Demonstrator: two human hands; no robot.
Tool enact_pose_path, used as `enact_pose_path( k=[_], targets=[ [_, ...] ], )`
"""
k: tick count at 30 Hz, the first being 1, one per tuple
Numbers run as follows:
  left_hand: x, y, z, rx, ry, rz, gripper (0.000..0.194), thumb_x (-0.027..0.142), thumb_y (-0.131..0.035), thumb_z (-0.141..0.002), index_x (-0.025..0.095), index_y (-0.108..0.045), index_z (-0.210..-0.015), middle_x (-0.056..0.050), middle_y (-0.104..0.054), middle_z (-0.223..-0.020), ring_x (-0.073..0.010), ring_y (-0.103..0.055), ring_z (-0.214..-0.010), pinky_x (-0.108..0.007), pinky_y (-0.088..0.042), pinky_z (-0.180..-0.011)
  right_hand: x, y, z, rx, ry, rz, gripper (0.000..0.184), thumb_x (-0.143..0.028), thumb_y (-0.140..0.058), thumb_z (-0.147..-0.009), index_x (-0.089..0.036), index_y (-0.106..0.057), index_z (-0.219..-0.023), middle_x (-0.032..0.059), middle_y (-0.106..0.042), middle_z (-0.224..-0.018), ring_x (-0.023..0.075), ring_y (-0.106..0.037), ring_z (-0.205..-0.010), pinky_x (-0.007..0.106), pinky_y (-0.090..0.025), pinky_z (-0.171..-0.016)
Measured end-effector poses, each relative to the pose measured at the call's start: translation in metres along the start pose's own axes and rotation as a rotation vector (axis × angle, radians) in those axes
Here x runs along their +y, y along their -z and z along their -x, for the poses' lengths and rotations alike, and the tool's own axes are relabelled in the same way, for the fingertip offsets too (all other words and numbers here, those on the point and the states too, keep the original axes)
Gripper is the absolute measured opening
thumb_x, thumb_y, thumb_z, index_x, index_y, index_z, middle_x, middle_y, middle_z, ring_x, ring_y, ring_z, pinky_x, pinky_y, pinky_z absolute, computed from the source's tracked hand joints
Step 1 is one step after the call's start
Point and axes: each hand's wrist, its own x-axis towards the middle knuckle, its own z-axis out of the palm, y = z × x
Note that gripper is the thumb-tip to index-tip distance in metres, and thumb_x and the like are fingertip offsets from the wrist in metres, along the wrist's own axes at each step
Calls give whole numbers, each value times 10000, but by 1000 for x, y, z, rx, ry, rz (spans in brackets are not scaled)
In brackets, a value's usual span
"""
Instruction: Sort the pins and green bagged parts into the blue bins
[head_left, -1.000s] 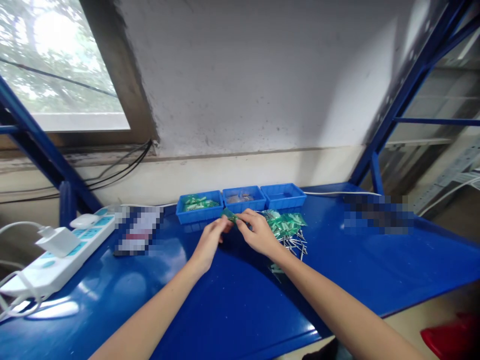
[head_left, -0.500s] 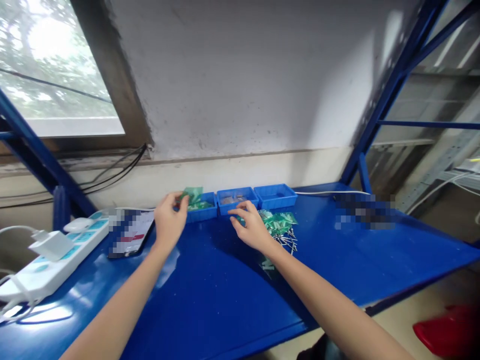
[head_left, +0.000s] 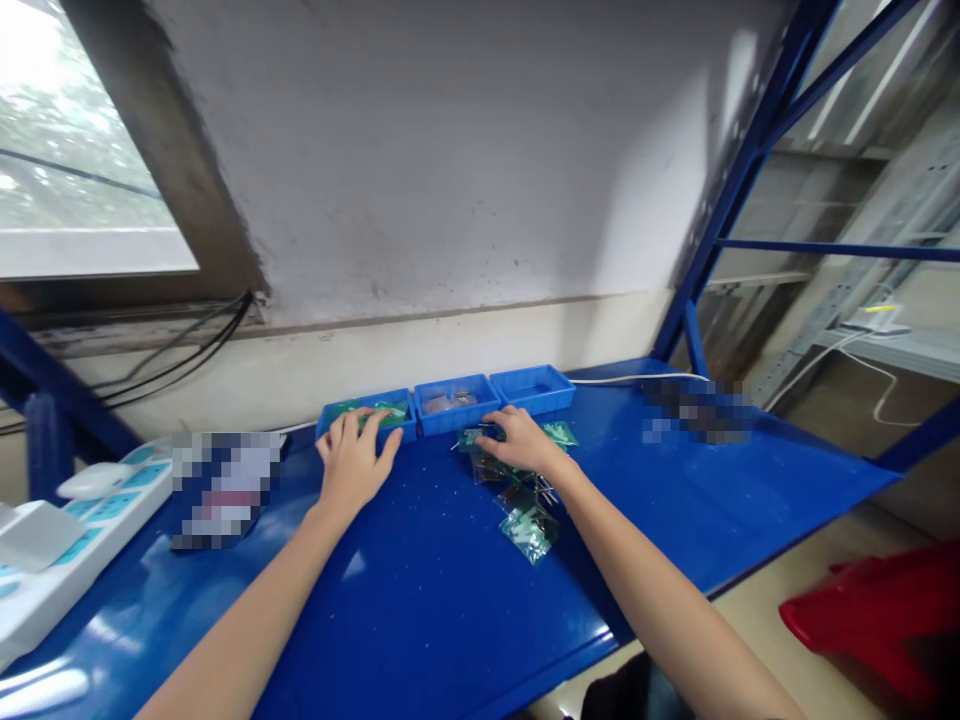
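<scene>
My left hand [head_left: 352, 462] is open, its fingers spread at the front edge of the left blue bin [head_left: 405, 430]. Green packets [head_left: 386, 411] lie inside that bin, and no packet shows in the fingers. My right hand [head_left: 525, 443] hovers at the loose pile on the table, thumb and fingers apart, with nothing visible between them. Around it lie small clear packets with green print [head_left: 529, 528] and thin metal pins [head_left: 545, 490], partly hidden under the hand and wrist.
The middle blue bin [head_left: 456, 420] holds clear packets; beside it stands the right blue bin [head_left: 551, 402]. At left are a phone [head_left: 232, 490], blurred out, and a white power strip [head_left: 97, 545]. A blurred dark object [head_left: 697, 410] lies at right. A red stool-like object [head_left: 862, 610] is below.
My left hand has let go of the green packet at the left bin and spread its fingers. My right hand remains by the pile, where more packets now show. The view has shifted rightward.
</scene>
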Motion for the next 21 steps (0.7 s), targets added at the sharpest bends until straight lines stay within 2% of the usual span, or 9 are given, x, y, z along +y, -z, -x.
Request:
enact_pose_path(
  k=[3, 6, 8, 10, 12, 14, 17, 19, 21],
  targets=[
    [10, -2, 4, 33, -65, 18, 352, 411, -465, -868, 222, -569, -1146, -132, -531, -1203, -318, -402, -1158, -459, -289, -907, -4, -5, 4, -53, 51, 37, 522, -493, -676, -698, -227, -611, -1141, 107, -602, -1086, 297, -506, -1024, 391, -407, -801],
    [12, -7, 5, 36, -137, 99, 278, 377, -490, -864, 230, -600, -1073, -110, -564, -1152, -297, -415, -1145, -445, -280, -931, -13, -8, 4, -40, 83, 74, 291, -389, -663, -748, -240, -673, -997, 92, -608, -1036, 281, -501, -1007, 383, -403, -792],
    [9, -10, 4, 55, -133, 146, 222, 350, -507, -857, 231, -628, -1000, -102, -596, -1088, -294, -427, -1123, -448, -285, -929, -20, -8, 2, -4, 99, 90, 122, -276, -609, -802, -218, -695, -868, 94, -609, -950, 257, -506, -961, 363, -402, -780],
    [6, -11, 3, 71, -118, 210, 194, 335, -512, -852, 222, -650, -929, -97, -625, -1003, -291, -452, -1079, -446, -305, -917, -27, -8, 1, 35, 112, 97, 148, -208, -546, -839, -203, -691, -811, 93, -599, -879, 233, -511, -903, 343, -403, -774],
    [6, -9, 4, -5, -114, 347, 221, 348, -494, -858, 203, -660, -835, -86, -642, -875, -266, -509, -964, -412, -350, -874, -34, -8, 1, 96, 115, 80, 185, -194, -504, -861, -192, -682, -811, 83, -596, -821, 211, -520, -839, 319, -406, -756],
    [12, -6, 8, -174, -82, 529, 323, 391, -450, -876, 186, -648, -725, -65, -630, -735, -220, -556, -792, -352, -401, -774, -44, -8, 4, 192, 99, 4, 193, -205, -487, -871, -185, -669, -810, 56, -600, -730, 183, -536, -743, 288, -409, -699],
    [29, -2, 17, -348, 112, 767, 507, 466, -304, -917, 167, -619, -656, -32, -563, -573, -152, -536, -556, -271, -402, -571, -60, -12, 12, 303, 101, -171, 181, -222, -479, -875, -183, -653, -846, 17, -612, -644, 143, -546, -614, 248, -401, -606],
    [39, -2, 21, -354, 302, 945, 531, 502, -269, -913, 157, -586, -662, -9, -521, -533, -118, -485, -459, -228, -354, -459, -69, -16, 17, 286, 169, -237, 173, -215, -482, -873, -188, -652, -877, 22, -643, -692, 140, -565, -634, 240, -411, -619],
    [44, -4, 22, -330, 440, 1097, 453, 520, -358, -877, 157, -535, -672, 8, -502, -547, -100, -461, -431, -198, -303, -393, -74, -20, 20, 237, 256, -261, 172, -189, -485, -866, -191, -657, -872, 36, -663, -746, 152, -579, -696, 249, -422, -664]
  ],
)
